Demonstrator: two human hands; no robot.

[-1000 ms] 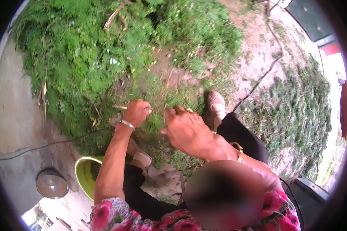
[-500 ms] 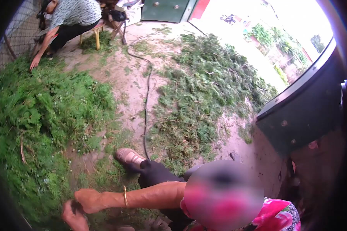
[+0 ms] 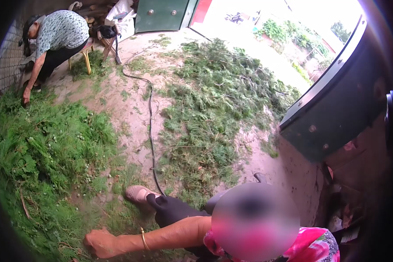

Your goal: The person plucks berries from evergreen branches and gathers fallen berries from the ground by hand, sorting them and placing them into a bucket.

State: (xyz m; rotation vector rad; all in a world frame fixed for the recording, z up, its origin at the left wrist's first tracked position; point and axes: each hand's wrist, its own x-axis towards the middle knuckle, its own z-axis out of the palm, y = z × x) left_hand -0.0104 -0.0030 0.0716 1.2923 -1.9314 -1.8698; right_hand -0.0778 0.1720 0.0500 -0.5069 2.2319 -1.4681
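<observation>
My right hand (image 3: pixel 101 243), with a gold bracelet (image 3: pixel 144 239) on its wrist, is low over the near edge of the green branch pile (image 3: pixel 52 148). Its fingers are curled closed and face down; whatever they may hold is hidden. My left hand is not in the picture. Just above my right forearm is my shoe (image 3: pixel 139 193) with dark trousers. Sprigs and bits of greenery lie around the hand on the ground.
Another person (image 3: pixel 56 39) bends at the upper left, an arm reaching to the pile, beside a stool (image 3: pixel 87 58). A black hose (image 3: pixel 151 118) crosses the ground. More cut branches (image 3: pixel 214 113) lie centrally; a dark green door (image 3: pixel 332 100) stands right.
The view has swung right and up from the hands. My left hand, seen earlier beside the right one, has left the picture. The other person appears more bent over, with the stool visible behind.
</observation>
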